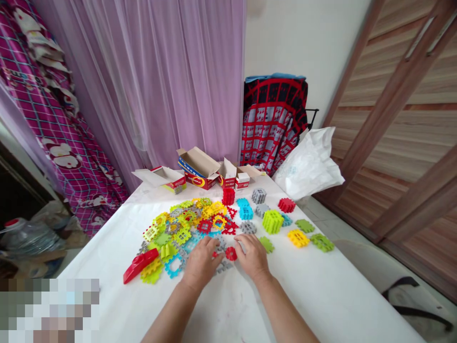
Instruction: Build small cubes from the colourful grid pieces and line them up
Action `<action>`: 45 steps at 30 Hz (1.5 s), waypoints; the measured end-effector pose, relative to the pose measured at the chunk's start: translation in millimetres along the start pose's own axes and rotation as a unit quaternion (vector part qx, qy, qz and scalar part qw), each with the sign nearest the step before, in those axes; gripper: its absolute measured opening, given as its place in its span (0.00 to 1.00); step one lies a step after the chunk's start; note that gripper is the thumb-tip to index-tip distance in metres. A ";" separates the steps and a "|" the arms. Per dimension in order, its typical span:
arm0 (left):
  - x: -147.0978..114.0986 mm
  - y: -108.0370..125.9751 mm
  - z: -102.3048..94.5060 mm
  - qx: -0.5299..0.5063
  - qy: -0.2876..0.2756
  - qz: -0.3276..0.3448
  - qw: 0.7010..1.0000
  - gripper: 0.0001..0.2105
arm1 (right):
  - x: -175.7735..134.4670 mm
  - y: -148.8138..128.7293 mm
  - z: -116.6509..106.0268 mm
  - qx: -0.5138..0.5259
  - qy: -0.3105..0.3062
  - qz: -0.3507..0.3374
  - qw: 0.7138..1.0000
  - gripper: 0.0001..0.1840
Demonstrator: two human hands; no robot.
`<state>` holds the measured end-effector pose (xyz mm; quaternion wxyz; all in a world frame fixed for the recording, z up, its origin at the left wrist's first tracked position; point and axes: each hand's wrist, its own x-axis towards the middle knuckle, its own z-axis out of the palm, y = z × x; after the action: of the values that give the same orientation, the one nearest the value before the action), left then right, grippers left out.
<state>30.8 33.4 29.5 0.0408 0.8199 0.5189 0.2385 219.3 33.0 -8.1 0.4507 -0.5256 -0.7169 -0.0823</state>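
Observation:
Both of my hands are low over the near edge of a pile of plastic interlocking building pieces (182, 236). My left hand (202, 261) rests over grey and blue pieces, thumb and fingers apart. A bit of red shows beside its thumb; the palm hides the rest. A small round red piece (231, 253) lies on the table between my hands. My right hand (253, 256) is just right of it, fingers bent forward and apart, with nothing visible in them. A grey piece (224, 267) lies partly under my left hand. Behind my right fingers sits a grey square stack (248, 227).
Stacks sorted by colour stand on the right, including a lime green one (272, 221), a blue one (245, 209) and a red one (228, 196). A curved red piece (141, 265) lies at left. Opened boxes (198, 164) line the back; a white bag (309, 164) slumps at back right.

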 end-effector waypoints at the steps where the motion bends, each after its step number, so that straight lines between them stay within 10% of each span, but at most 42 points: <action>1: -3.9 -6.1 -3.4 -0.018 0.013 -0.002 1.000 0.05 | -0.3 -1.8 0.1 0.001 -0.012 0.007 1.000 0.10; 10: -31.6 -66.3 -23.5 -0.091 0.179 -0.097 0.975 0.14 | 4.2 -39.8 10.7 -0.060 -0.101 0.096 0.988 0.18; 27: -29.0 -61.6 -14.6 -0.142 0.169 -0.101 0.970 0.12 | 8.9 -50.1 16.5 -0.057 -0.138 0.118 0.982 0.15; 45: -30.5 -60.5 -17.8 -0.163 0.172 -0.110 0.965 0.13 | 7.2 -13.0 -2.8 -0.099 -0.008 0.093 0.991 0.11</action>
<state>-37.8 31.3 15.5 0.1099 0.6867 0.5589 0.4517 209.8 30.6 3.4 0.3961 -0.6324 -0.6571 -0.1063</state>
